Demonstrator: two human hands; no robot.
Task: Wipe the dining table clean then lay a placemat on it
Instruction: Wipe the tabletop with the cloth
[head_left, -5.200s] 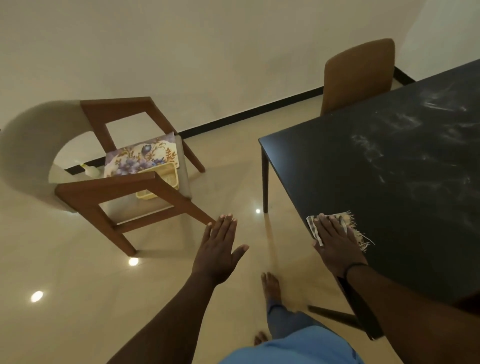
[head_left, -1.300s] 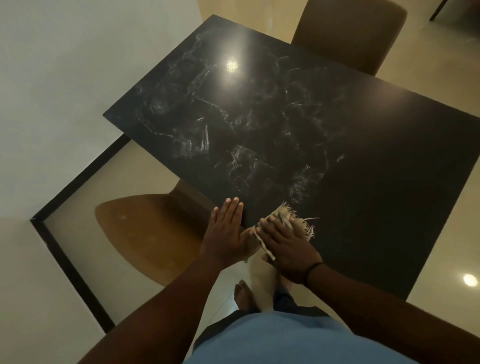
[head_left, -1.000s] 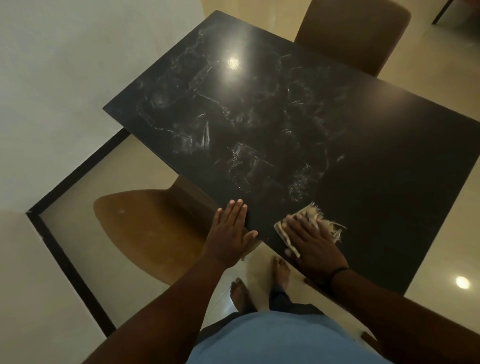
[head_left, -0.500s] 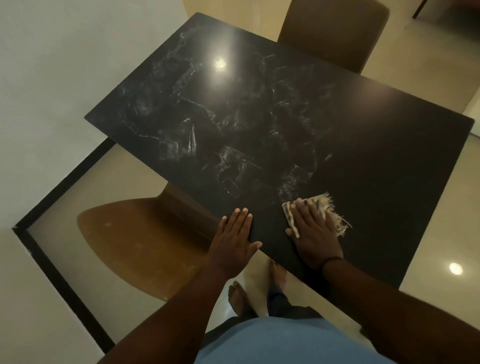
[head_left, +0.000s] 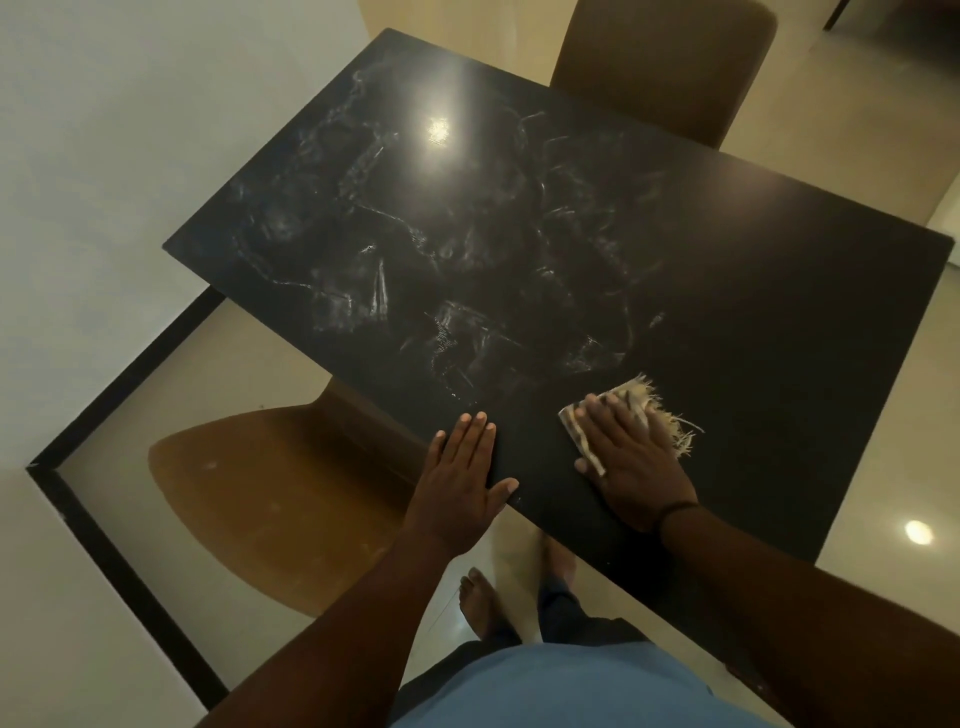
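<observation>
Nearby, brown chairs (head_left: 270, 499) tucked at the near-left edge and (head_left: 670, 62) at the far edge of the smeared dark table (head_left: 727, 291), with the frayed cloth (head_left: 631, 402) near the near edge, pinned flat under the straight-fingered right hand (head_left: 631, 465), left hand (head_left: 462, 478) flat beside it, apart.

Left hand (head_left: 462, 478), right hand (head_left: 631, 462) flat.

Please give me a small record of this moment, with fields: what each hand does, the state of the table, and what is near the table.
left hand: flat on the table's near edge, holding nothing
right hand: presses the cloth flat on the table
table: dark top, whitish smears over the far and middle part
chairs: one brown chair at the far side, another at the left
placemat: not in view
</observation>
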